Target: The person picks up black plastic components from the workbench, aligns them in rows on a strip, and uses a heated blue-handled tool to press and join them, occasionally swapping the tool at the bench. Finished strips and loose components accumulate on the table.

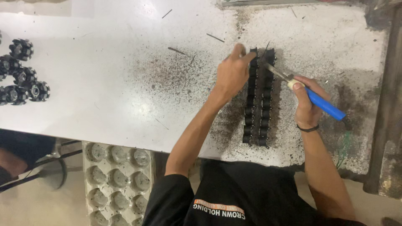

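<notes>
Nearest to me is my own black shirt (251, 196), and beside my left elbow, below the bench's near edge, a grey moulded tray (117, 180) with round cups stands on the floor.

On the white bench (104, 83) two rows of small black parts (257, 100) run side by side from close to the near edge toward the far edge, right of the middle. The surface around them is dusted with dark specks and smears, thickest along the rows and toward the right edge.

My left hand (231, 74) lies over the far end of the left row, fingers curled down and pressing on the top pieces; I cannot tell whether it pinches one or only steadies them. My right hand (305, 104) is closed round the blue handle of a soldering iron (322, 104), thumb near the pale collar, a black band on the wrist. Its metal tip slants up and left and meets the far end of the right row, just beside my left fingertips. The handle's tail points toward the bench's right edge.

Well apart, at the left edge, a cluster of black toothed wheels (23, 73) with shiny centres sits in a loose group. A few thin dark slivers lie scattered near the far edge.
</notes>
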### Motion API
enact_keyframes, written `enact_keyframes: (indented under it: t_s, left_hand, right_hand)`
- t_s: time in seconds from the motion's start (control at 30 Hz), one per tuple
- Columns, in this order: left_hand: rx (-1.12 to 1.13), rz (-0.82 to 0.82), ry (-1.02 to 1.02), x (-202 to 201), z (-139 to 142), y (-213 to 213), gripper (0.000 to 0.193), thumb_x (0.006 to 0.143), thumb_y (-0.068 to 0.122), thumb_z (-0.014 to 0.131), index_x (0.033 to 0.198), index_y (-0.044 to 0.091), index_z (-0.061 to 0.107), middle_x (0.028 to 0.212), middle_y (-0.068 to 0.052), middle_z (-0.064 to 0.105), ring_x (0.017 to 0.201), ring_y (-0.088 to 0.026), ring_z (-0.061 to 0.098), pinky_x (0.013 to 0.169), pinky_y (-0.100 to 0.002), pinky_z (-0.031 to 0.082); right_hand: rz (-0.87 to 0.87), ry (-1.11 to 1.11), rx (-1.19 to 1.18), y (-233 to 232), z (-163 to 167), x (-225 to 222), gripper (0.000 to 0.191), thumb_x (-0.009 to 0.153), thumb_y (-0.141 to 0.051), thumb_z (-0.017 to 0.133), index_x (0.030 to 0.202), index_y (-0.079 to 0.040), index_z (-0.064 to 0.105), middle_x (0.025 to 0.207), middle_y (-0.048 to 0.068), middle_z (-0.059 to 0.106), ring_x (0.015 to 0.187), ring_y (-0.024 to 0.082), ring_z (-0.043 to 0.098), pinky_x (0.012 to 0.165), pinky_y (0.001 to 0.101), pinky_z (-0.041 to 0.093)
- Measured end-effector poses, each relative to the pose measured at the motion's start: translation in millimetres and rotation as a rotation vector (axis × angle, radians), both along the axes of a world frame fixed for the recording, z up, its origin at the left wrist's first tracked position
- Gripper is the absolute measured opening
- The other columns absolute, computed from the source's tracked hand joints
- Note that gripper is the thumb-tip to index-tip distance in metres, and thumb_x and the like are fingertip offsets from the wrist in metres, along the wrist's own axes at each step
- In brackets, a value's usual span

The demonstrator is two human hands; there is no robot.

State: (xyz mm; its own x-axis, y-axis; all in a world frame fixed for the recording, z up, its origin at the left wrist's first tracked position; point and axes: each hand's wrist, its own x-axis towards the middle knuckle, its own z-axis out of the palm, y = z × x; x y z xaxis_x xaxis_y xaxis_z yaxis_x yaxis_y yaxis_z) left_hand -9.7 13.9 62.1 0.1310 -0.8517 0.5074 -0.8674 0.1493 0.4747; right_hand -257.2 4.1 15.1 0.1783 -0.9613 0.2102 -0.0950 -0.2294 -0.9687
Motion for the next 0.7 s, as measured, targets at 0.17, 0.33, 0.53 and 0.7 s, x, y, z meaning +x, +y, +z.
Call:
enact_keyframes:
  t_s: [0.17,0.33,0.53,0.7]
  left_hand:
    - [0.126,0.002,0.157,1,-54,5,0.021,0.086,0.002,0.067,0.101,0.009,0.080,0.091,-0.010,0.068,0.069,-0.030,0.072,0.060,-0.042,0.059]
    - [0.154,-0.062,0.132,6,-49,-9,0.013,0.084,0.004,0.068,0.090,0.008,0.079,0.089,-0.013,0.068,0.072,-0.035,0.071,0.065,-0.045,0.059]
    - [0.157,-0.076,0.107,5,-41,-16,0.010,0.085,0.008,0.067,0.087,0.008,0.077,0.089,-0.014,0.067,0.074,-0.038,0.070,0.068,-0.047,0.059]
    - [0.194,-0.063,0.114,3,-43,-14,0.012,0.086,0.007,0.065,0.085,0.007,0.076,0.090,-0.017,0.066,0.073,-0.041,0.069,0.066,-0.049,0.058]
  right_hand:
    - [0.008,0.000,-0.025,1,0,1,0.031,0.100,-0.020,0.072,0.119,0.004,0.075,0.104,0.011,0.072,0.093,0.017,0.062,0.086,0.0298,0.047]
    - [0.032,-0.068,0.026,-1,-4,0,0.028,0.099,-0.018,0.072,0.117,0.003,0.075,0.108,0.011,0.073,0.099,0.017,0.064,0.092,0.0296,0.049]
    - [-0.009,-0.194,0.117,-8,-13,2,0.023,0.099,-0.014,0.071,0.113,0.003,0.075,0.112,0.010,0.073,0.105,0.018,0.067,0.099,0.0308,0.053]
    - [-0.015,-0.209,0.130,-10,-24,1,0.025,0.098,-0.017,0.071,0.114,0.003,0.075,0.108,0.010,0.074,0.101,0.018,0.068,0.096,0.0305,0.053]
